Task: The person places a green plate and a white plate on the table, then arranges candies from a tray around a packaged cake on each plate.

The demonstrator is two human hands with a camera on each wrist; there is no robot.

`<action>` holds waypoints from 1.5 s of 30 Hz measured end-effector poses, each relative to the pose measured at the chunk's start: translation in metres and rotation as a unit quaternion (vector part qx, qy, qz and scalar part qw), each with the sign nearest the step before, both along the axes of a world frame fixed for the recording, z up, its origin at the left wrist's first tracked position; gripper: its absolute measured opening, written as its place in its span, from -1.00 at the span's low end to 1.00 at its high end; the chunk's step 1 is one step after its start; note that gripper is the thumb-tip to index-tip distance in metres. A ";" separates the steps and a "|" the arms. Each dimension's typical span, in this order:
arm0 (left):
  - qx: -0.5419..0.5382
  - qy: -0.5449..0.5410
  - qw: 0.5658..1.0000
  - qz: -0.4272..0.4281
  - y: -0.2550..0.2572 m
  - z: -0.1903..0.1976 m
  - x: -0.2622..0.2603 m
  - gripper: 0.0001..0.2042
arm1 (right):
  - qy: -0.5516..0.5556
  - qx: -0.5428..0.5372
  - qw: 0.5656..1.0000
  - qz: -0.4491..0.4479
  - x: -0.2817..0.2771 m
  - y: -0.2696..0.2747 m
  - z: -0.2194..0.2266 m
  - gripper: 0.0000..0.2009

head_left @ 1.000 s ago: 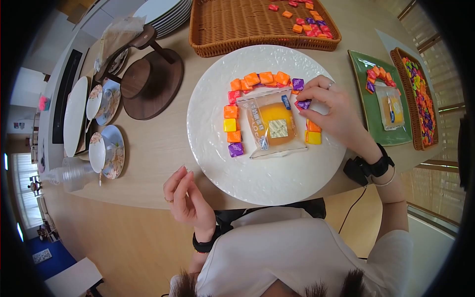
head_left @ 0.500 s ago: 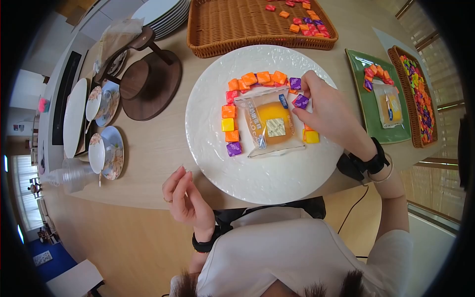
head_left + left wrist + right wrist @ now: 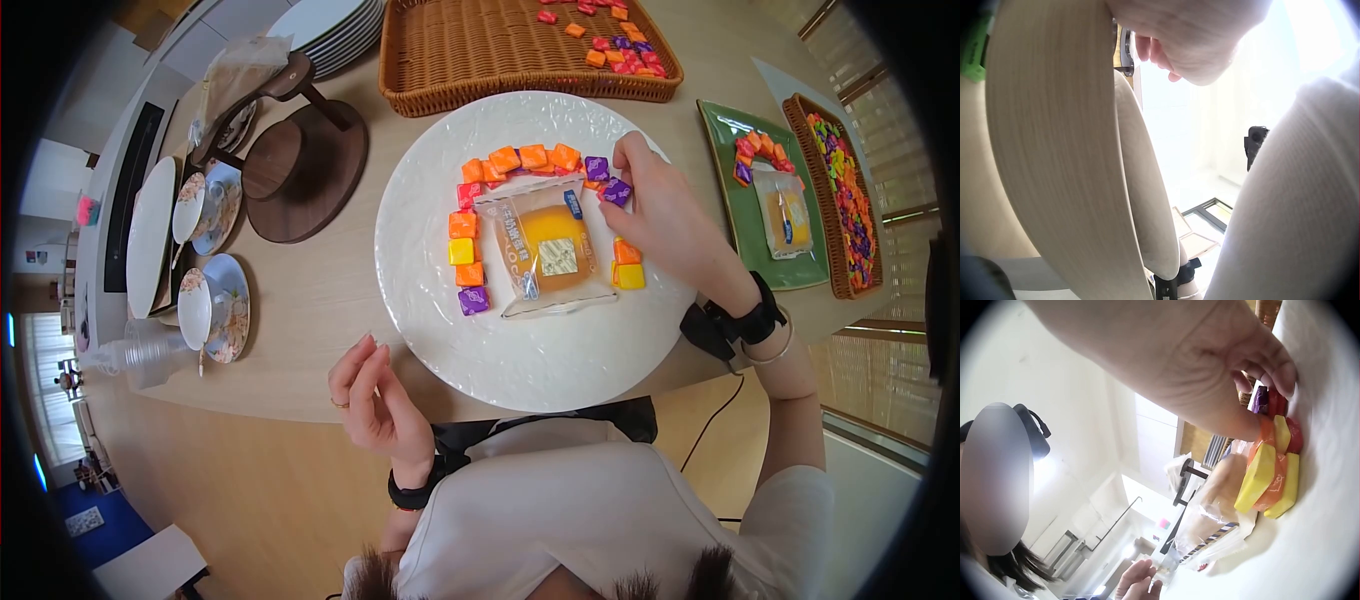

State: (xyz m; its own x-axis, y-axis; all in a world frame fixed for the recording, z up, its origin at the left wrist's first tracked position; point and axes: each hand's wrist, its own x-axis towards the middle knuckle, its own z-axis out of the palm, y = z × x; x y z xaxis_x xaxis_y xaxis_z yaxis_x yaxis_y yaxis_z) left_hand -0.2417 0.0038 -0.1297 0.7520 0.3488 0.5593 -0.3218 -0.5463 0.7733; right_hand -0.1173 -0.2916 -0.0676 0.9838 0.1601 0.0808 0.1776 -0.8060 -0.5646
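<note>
My right hand (image 3: 672, 222) is over the right side of a large white plate (image 3: 490, 355), thumb and fingers about a purple wrapped candy (image 3: 617, 192) at the arch's upper right. In the right wrist view its fingers curl down beside stacked yellow candies (image 3: 1257, 478). Orange, red, yellow and purple candies form an arch, with orange ones (image 3: 505, 158) across the top. Inside the arch lies a cake in a clear wrapper (image 3: 545, 220). My left hand (image 3: 385, 405) hangs loosely curled by the table's front edge, holding nothing.
A wicker tray (image 3: 480, 95) with loose candies stands behind the plate. To the right are a green plate (image 3: 810, 270) with a similar arrangement and a candy-filled basket (image 3: 850, 290). A dark wooden stand (image 3: 340, 190), cups (image 3: 196, 305) and saucers occupy the left.
My right hand has brought the purple candy to the arch, then shifted it slightly up and right beside the other purple one. The left hand stays where it was.
</note>
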 end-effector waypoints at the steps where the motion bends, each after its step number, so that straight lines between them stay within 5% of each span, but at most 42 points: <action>1: -0.001 -0.001 1.000 -0.001 0.000 0.000 0.000 -0.73 | 0.001 -0.003 1.000 -0.001 0.001 0.000 -0.001 -0.67; 9: 0.001 0.002 1.000 0.006 0.001 0.000 0.000 -0.73 | 0.019 -0.002 0.999 -0.049 -0.021 -0.013 0.030 -0.55; 14: 0.010 0.000 1.000 -0.009 0.000 0.002 0.001 -0.73 | 0.073 0.012 0.993 0.096 -0.053 -0.027 0.032 -0.46; 29: 0.022 0.007 1.000 -0.016 -0.001 0.002 0.001 -0.73 | -0.017 0.039 0.981 0.190 -0.048 -0.026 0.004 -0.66; 45: 0.003 0.014 1.000 -0.013 -0.001 0.002 0.001 -0.74 | -0.049 0.010 0.983 0.175 -0.040 -0.025 0.001 -0.66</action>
